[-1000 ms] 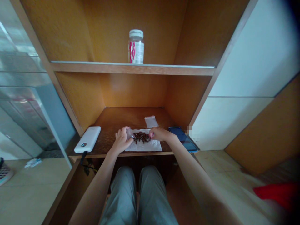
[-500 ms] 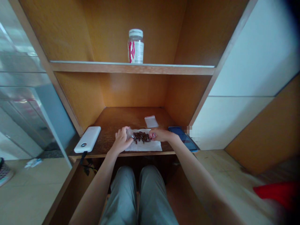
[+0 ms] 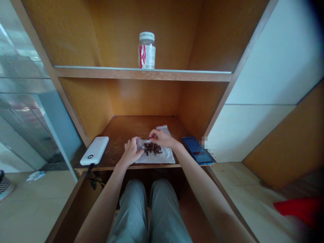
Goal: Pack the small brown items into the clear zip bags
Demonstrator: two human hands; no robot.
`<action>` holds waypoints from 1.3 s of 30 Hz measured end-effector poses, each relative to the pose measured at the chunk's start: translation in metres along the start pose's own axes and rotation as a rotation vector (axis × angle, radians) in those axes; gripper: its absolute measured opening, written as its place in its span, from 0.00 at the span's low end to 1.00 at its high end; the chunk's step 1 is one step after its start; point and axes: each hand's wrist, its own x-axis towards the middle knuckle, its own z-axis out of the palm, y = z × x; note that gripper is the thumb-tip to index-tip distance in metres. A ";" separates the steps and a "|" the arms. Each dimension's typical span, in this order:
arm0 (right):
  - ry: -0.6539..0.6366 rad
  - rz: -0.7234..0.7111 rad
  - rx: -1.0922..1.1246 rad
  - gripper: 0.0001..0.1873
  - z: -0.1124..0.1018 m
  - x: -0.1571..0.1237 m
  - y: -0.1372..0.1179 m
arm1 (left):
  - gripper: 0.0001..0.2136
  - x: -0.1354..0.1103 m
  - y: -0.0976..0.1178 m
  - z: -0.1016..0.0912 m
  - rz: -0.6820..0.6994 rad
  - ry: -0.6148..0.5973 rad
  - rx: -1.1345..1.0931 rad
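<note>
Dark brown capsules point(image 3: 152, 149) lie in a pile on a white paper sheet point(image 3: 167, 157) near the shelf's front edge. At the left of the pile my left hand point(image 3: 131, 151) has its fingers closed on a small clear plastic bag point(image 3: 140, 143). My right hand point(image 3: 162, 139) hovers over the back of the pile, its fingertips pinched together close to the bag; what they hold is too small to make out. Behind it lies another small zip bag point(image 3: 164, 128), partly covered by that hand.
A white power bank point(image 3: 95, 151) with a cable lies at the left, a dark phone point(image 3: 197, 150) at the right. On the upper shelf stands a clear bottle point(image 3: 146, 50) with a white lid. Cabinet walls enclose both sides, and an open drawer is below.
My right hand has moved left and back, from the right side of the capsules to above their far edge near the bag. My left hand has stayed in place.
</note>
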 end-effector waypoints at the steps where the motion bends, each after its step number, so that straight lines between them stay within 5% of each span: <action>1: -0.010 0.005 -0.015 0.05 0.006 0.004 -0.005 | 0.22 0.000 -0.001 0.000 0.002 -0.001 0.004; 6: -0.062 -0.035 -0.014 0.04 0.023 0.018 -0.012 | 0.23 0.001 -0.003 0.002 -0.002 -0.003 0.026; 12: -0.034 -0.052 0.273 0.11 0.014 0.019 0.008 | 0.21 0.001 -0.002 0.002 0.004 0.006 0.010; 16: 0.022 0.055 0.049 0.10 -0.003 0.005 0.018 | 0.21 0.000 0.000 0.000 0.008 0.005 -0.026; 21: -0.124 0.148 -0.312 0.11 -0.016 -0.017 0.015 | 0.21 0.000 0.001 0.000 0.002 0.010 -0.035; 39: -0.164 0.302 -0.500 0.13 0.004 -0.018 0.035 | 0.21 0.000 -0.002 0.001 0.025 0.020 -0.008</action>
